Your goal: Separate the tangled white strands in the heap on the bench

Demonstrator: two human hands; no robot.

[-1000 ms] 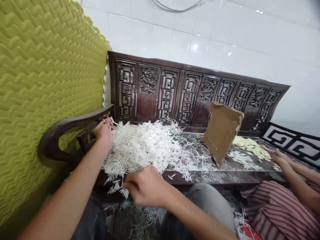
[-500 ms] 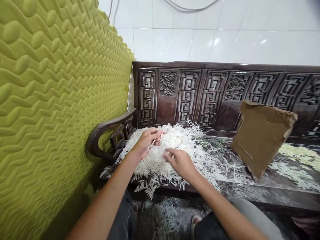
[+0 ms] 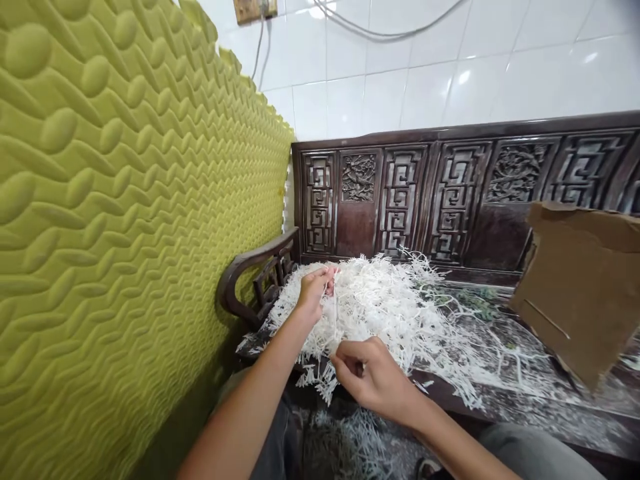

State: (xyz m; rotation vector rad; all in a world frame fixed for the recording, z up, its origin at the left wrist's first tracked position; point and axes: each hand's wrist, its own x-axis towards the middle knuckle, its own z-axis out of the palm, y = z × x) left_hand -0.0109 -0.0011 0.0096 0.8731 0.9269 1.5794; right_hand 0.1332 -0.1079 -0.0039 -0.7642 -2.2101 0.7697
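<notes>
My left hand (image 3: 315, 290) is closed over the far left part of a heap of white branching sprigs (image 3: 385, 300), with a thin white sprig (image 3: 335, 310) pinched in its fingers. That sprig hangs down toward my right hand (image 3: 373, 377), whose thumb and index finger are pressed together at its lower end, by the heap's front edge. The fingertips partly hide what is between them. The sprigs look like plastic foliage with many fine forked tips, tangled together on the dark wooden bench (image 3: 560, 407).
A yellow-green textured foam mat (image 3: 165, 220) stands upright on the left, beside the bench's curved armrest (image 3: 233, 287). A torn cardboard piece (image 3: 580, 287) leans at the right. Greenish sprigs (image 3: 477, 303) lie behind the heap. More white bits (image 3: 360, 440) litter the floor.
My right hand has drawn down toward me, away from my left hand, and the thin sprig now stretches between them. The view has turned slightly left.
</notes>
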